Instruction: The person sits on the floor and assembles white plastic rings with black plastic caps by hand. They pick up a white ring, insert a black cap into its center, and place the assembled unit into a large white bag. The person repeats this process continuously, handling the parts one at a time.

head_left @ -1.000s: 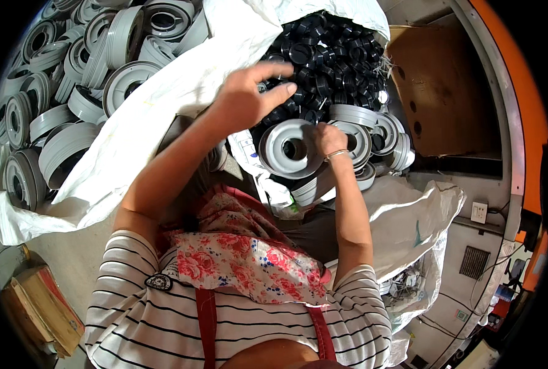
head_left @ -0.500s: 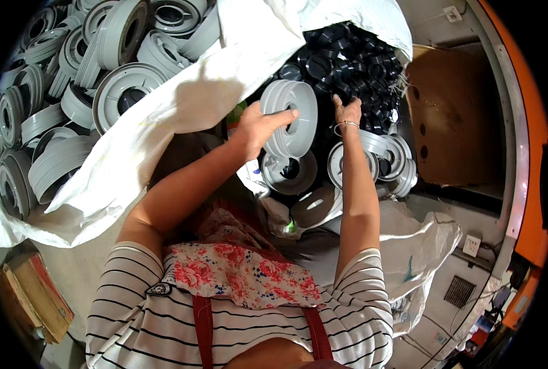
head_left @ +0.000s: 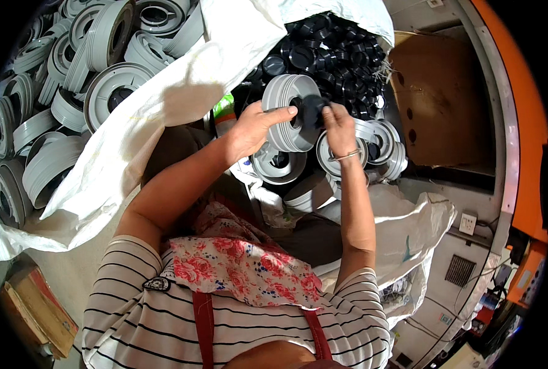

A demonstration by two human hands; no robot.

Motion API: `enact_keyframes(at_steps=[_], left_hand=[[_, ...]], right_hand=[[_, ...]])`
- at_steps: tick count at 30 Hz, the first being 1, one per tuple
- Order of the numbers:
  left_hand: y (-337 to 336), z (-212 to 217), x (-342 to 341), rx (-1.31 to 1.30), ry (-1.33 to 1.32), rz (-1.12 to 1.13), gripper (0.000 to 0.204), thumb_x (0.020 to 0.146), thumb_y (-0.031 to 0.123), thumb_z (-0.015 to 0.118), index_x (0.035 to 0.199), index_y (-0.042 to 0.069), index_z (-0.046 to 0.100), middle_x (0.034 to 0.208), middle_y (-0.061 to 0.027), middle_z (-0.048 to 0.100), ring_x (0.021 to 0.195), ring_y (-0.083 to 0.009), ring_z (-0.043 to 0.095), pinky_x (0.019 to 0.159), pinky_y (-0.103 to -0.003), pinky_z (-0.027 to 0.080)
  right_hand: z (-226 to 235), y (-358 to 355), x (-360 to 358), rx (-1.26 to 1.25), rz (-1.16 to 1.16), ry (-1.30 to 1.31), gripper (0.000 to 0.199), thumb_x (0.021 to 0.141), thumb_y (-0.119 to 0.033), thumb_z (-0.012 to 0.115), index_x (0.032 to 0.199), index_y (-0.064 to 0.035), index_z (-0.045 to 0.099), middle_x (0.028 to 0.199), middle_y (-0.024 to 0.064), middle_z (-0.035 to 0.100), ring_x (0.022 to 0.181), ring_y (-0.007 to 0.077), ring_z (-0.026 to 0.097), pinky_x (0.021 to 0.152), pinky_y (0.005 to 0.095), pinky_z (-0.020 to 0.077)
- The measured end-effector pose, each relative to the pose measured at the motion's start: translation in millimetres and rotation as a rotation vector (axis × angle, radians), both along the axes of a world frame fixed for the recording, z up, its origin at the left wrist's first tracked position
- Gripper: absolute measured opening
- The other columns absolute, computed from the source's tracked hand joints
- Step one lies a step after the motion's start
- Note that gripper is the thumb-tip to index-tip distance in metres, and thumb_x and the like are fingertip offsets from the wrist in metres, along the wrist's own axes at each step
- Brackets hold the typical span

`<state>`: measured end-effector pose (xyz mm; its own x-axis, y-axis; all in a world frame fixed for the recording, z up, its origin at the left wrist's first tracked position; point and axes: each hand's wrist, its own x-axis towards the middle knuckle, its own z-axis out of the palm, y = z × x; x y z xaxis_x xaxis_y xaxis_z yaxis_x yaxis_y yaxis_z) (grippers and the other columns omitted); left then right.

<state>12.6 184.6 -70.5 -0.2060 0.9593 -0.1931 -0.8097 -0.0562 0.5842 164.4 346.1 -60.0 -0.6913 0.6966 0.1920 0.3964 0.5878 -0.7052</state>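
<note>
My left hand (head_left: 253,125) grips a round grey plastic ring-shaped part (head_left: 282,92) by its edge, the thumb lying over its face near the centre hole. In my right hand (head_left: 340,126) a black round cap (head_left: 313,111) is pinched, slightly blurred, close in front of the grey part's face. Whether the two touch I cannot tell. Behind them lies a heap of black caps (head_left: 335,61). Below my hands sit more grey round parts, among them one (head_left: 280,169) under the held piece and a few (head_left: 381,141) beside my right wrist.
A white woven sack (head_left: 188,104) at the left is full of grey round parts (head_left: 117,86). Another sack (head_left: 409,227) lies at the right. A brown cardboard box (head_left: 437,98) stands against the far right wall, near an orange frame (head_left: 526,154). Cardboard pieces (head_left: 37,307) lie lower left.
My right hand has come back from the black heap with a cap and moved beside the grey part. My left hand still holds that part, now turned a little. The whole view has shifted slightly.
</note>
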Motion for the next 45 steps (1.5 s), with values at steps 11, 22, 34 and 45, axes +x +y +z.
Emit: enact_keyframes(at_steps=[11,22,34,45], left_hand=[[-18,-8,4,0.113,0.340,-0.132,0.044,0.084,0.012,0.069,0.122,0.000,0.051,0.111,-0.0079,0.060,0.098,-0.0140,0.058,0.087,-0.030,0.047],[-19,1,7,0.085,0.306,-0.221,0.046,0.082,0.013,0.072,0.120,-0.001,0.051,0.101,-0.0023,0.059,0.091,-0.0088,0.055,0.079,-0.026,0.047],[-24,0,0,0.090,0.378,-0.303,0.043,0.082,0.010,0.070,0.119,-0.001,0.051,0.100,-0.0039,0.060,0.090,-0.0099,0.057,0.080,-0.026,0.048],[-23,-1,8,0.119,0.188,-0.227,0.041,0.083,0.003,0.067,0.120,-0.003,0.050,0.103,-0.0061,0.060,0.091,-0.0117,0.059,0.081,-0.028,0.049]], right_hand=[[33,-74,10,0.055,-0.009,-0.196,0.073,0.068,-0.039,0.079,0.118,0.0076,0.053,0.107,0.0237,0.056,0.098,0.0353,0.057,0.084,0.0375,0.0471],[32,-75,20,0.182,0.176,-0.126,0.076,0.057,-0.013,0.078,0.126,0.0008,0.048,0.110,0.0182,0.055,0.103,0.0351,0.052,0.087,0.0379,0.0465],[48,-81,24,0.403,0.289,-0.196,0.073,0.058,-0.010,0.075,0.126,-0.0063,0.050,0.118,0.0206,0.052,0.103,0.0381,0.051,0.089,0.0410,0.0464],[40,-83,21,0.118,0.079,-0.196,0.071,0.059,-0.018,0.075,0.125,-0.0056,0.051,0.110,0.0197,0.054,0.102,0.0362,0.051,0.088,0.0408,0.0458]])
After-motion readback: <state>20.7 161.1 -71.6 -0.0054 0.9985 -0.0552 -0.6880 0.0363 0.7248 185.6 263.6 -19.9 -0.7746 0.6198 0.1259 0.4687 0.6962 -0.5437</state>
